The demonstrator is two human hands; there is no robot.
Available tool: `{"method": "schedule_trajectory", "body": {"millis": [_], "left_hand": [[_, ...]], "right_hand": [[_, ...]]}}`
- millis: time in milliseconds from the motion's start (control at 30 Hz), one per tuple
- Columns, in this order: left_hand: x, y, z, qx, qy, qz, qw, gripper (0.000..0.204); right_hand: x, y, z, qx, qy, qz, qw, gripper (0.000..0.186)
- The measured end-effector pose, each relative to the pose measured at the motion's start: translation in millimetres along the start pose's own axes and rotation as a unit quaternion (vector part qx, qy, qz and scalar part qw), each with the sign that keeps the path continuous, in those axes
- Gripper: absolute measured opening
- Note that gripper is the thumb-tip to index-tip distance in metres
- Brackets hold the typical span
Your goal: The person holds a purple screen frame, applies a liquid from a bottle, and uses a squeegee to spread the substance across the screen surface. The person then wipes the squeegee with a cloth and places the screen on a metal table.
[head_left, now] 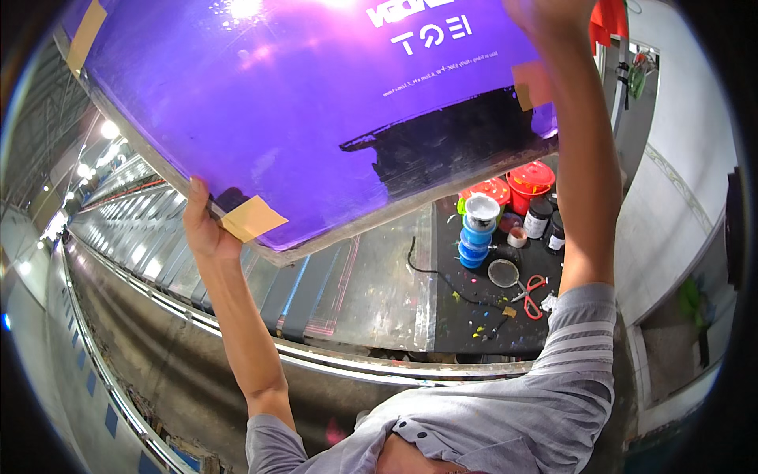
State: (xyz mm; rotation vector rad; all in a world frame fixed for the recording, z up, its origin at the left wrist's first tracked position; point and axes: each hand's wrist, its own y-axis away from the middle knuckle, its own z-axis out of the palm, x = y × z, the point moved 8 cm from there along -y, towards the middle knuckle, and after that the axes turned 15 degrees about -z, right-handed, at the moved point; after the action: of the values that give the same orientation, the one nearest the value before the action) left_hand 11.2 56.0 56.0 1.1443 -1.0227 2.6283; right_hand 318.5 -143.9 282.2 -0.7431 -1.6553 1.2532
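Note:
A large purple screen frame (229, 118) with white markings, a black patch and tan tape strips is held up and tilted across the upper view. My left hand (207, 225) grips its lower left edge beside a tape strip, thumb upward. My right hand (553, 20) is at its upper right side, fingers partly cut off by the top of the view, holding the frame. Below the frame, stacked blue tubs (474, 245), red lidded buckets (527, 180), dark jars (537, 220), a round mesh strainer (503, 273) and orange-handled scissors (535, 294) lie on a dark work surface (458, 332).
A long printing table (387, 300) with dark strips runs away to the left, with a metal rail (395, 370) along its near edge and lights (109, 129) above. A white wall (671, 158) with a doorway stands at the right. A black cord (430, 270) lies on the table.

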Motion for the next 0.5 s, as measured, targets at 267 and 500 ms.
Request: {"method": "schedule_trajectory", "body": {"millis": [267,500], "left_hand": [[3,10,-5,0.007,0.026,-0.006,1.0,0.043],[-13,-4,-2,0.002,0.044,-0.024,0.999,0.043]], "right_hand": [[0,3,-2,-0.128,0.263,-0.119,0.949,0.003],[-24,-6,19,-0.142,0.285,-0.133,0.939,0.008]]}}
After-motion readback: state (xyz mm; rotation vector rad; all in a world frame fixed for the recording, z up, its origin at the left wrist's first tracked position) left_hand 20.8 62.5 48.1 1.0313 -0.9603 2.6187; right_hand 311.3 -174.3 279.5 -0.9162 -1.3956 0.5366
